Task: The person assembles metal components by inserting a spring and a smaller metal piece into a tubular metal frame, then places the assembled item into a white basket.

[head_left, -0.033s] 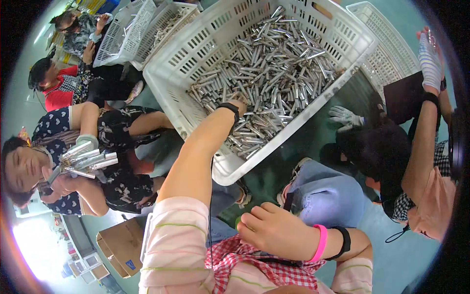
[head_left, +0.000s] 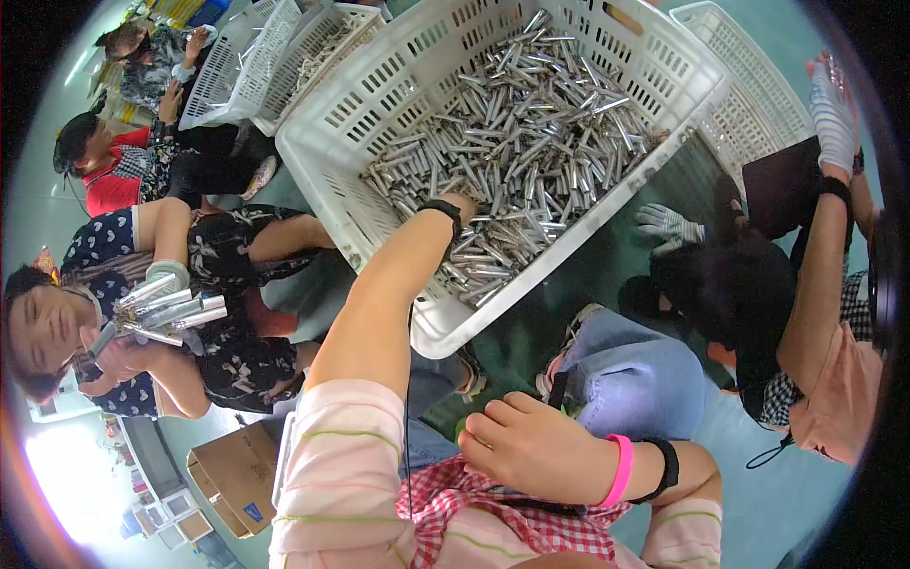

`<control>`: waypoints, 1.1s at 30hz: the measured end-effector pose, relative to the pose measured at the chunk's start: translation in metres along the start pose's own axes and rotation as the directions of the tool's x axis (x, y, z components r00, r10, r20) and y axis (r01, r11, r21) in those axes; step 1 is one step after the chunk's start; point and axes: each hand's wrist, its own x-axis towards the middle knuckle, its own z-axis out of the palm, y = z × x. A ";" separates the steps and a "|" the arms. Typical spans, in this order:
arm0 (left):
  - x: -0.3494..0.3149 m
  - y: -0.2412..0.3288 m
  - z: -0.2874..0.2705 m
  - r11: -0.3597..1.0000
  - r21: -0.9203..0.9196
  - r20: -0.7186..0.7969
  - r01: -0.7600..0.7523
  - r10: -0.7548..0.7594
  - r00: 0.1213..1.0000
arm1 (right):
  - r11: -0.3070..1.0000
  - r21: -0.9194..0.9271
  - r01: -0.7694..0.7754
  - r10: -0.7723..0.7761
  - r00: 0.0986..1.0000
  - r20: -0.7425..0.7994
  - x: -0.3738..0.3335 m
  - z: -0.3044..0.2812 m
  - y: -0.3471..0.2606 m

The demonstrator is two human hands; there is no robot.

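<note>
A large white slotted plastic crate [head_left: 559,275] stands tilted in front of me. It holds a deep heap of short silver metal tubes [head_left: 531,142], some with brownish ends. My left hand [head_left: 462,205] reaches over the near left side into the heap; a black band circles its wrist. Its fingers are hidden down among the tubes, so their grip does not show. In front of my body, above the red checked cloth [head_left: 550,531], my right hand [head_left: 521,441] is held with curled fingers. It wears a pink and a black wristband. What lies inside its palm is hidden.
At left a co-worker [head_left: 142,322] holds a bundle of silver tubes [head_left: 171,311]. Two more people sit beyond. Other white crates [head_left: 242,62] stand at far left and far right. Another gloved person [head_left: 806,313] is at right. A cardboard box [head_left: 232,479] sits lower left.
</note>
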 end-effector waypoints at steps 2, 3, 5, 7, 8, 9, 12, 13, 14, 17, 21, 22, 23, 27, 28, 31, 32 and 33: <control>0.002 -0.007 0.016 0.988 -0.124 -0.121 0.087 -0.102 0.987 | 0.999 0.018 0.050 -0.050 0.999 -0.001 0.003 0.002 -0.001; 0.002 -0.006 0.015 0.988 -0.103 -0.086 0.118 -0.127 0.988 | 0.999 0.001 0.038 -0.038 0.999 0.016 0.003 0.002 0.001; -0.013 0.002 0.006 0.983 -0.134 -0.215 0.125 -0.152 0.965 | 1.000 -0.012 0.011 -0.011 0.999 0.032 0.003 0.004 0.005; -0.029 -0.010 -0.004 0.989 -0.138 -0.392 0.055 -0.106 0.914 | 0.998 0.045 -0.036 0.034 0.999 0.040 0.006 0.005 0.003; -0.040 -0.014 -0.018 0.995 -0.096 -0.397 0.015 -0.052 0.916 | 0.998 0.045 -0.038 0.036 0.999 0.037 0.008 0.007 0.005; -0.055 -0.015 -0.032 0.996 -0.093 -0.402 0.014 -0.050 0.914 | 0.999 0.015 -0.036 0.036 0.999 0.029 0.010 0.008 0.006; -0.094 -0.015 -0.061 0.932 -0.363 -0.533 -0.019 -0.190 0.825 | 0.999 -0.012 -0.039 0.038 0.999 -0.024 0.012 0.009 0.012; -0.107 -0.018 -0.064 0.883 -0.449 -0.606 -0.136 -0.189 0.772 | 0.999 -0.015 -0.046 0.045 0.998 -0.046 0.013 0.008 0.013; -0.120 -0.021 -0.067 0.817 -0.515 -0.674 -0.258 -0.199 0.712 | 0.999 -0.018 -0.052 0.050 0.996 -0.069 0.014 0.008 0.014; -0.172 -0.009 -0.062 0.595 -0.642 -0.740 -0.483 -0.316 0.594 | 0.998 0.014 -0.056 0.057 0.989 -0.135 0.016 0.008 0.021; -0.240 0.003 -0.041 0.084 -0.690 -0.637 -0.719 -0.542 0.548 | 0.993 0.084 -0.080 0.094 0.978 -0.187 0.023 0.006 0.016; -0.254 0.009 -0.037 -0.079 -0.592 -0.615 -0.802 -0.598 0.513 | 0.990 0.104 -0.091 0.114 0.965 -0.237 0.024 0.009 0.018; -0.267 0.015 -0.031 -0.148 -0.535 -0.620 -0.832 -0.600 0.506 | 0.992 0.098 -0.079 0.104 0.954 -0.280 0.025 0.010 0.020; -0.312 0.040 0.001 -0.278 -0.353 -0.599 -0.893 -0.666 0.445 | 0.943 0.330 -0.040 0.226 0.807 -0.546 0.032 0.000 0.010; -0.320 0.047 0.009 -0.271 -0.337 -0.581 -0.902 -0.694 0.426 | 0.916 0.392 -0.086 0.317 0.755 -0.574 0.029 -0.009 0.001; -0.326 0.061 0.029 -0.168 -0.309 -0.572 -0.936 -0.754 0.324 | 0.984 0.174 -0.035 0.162 0.573 -0.804 0.025 -0.019 0.005; -0.325 0.064 0.035 -0.157 -0.294 -0.588 -0.943 -0.748 0.308 | 0.995 0.096 -0.017 0.091 0.502 -0.860 0.027 -0.021 0.009; -0.325 0.069 0.037 -0.173 -0.310 -0.585 -0.935 -0.740 0.331 | 0.999 0.037 -0.040 0.052 0.503 -0.863 0.028 -0.025 0.011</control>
